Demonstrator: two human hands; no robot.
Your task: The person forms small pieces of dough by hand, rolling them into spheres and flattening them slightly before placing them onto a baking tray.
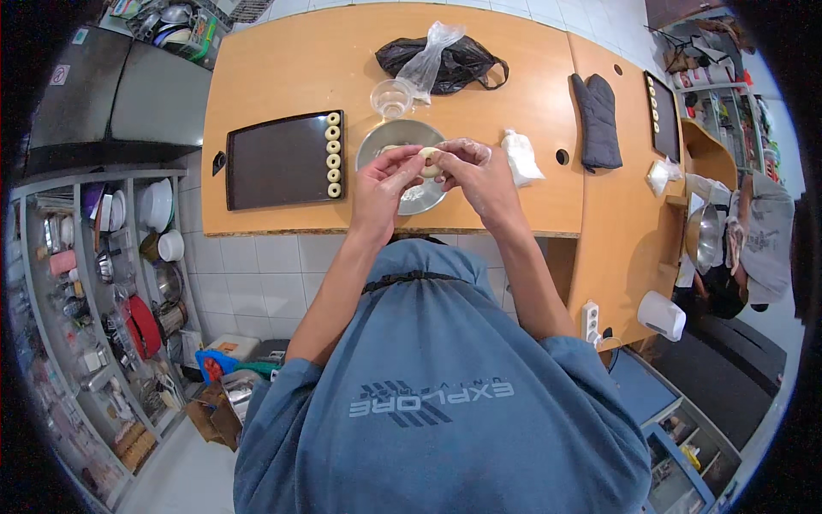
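Dough ring (431, 160), pale and small, is up in the air over the steel bowl (421, 202), near the middle of the desk's near edge. Left hand (385, 182) pinches it from the left with thumb and fingers; right hand (473, 174) pinches it from the right, its fingers dusted white. Both forearms reach in over the near edge of the desk (287, 64).

Toward the desk's near left corner lies a dark tray (278, 167), and six more rings (333, 161) stand in a line along its right edge; the rest of its surface is bare. Just beyond the bowl is a clear tub (391, 99). Nearer the far edge is a black bag (464, 70) with a clear bag (435, 53) lying across it.

Right of the bowl, a white bag (521, 159) lies near the near edge, and a dark mitt (598, 124) lies farther right. Near the right end, a second tray (665, 124) carries rings along its left edge, with a small white packet (659, 177) just beside its near end.
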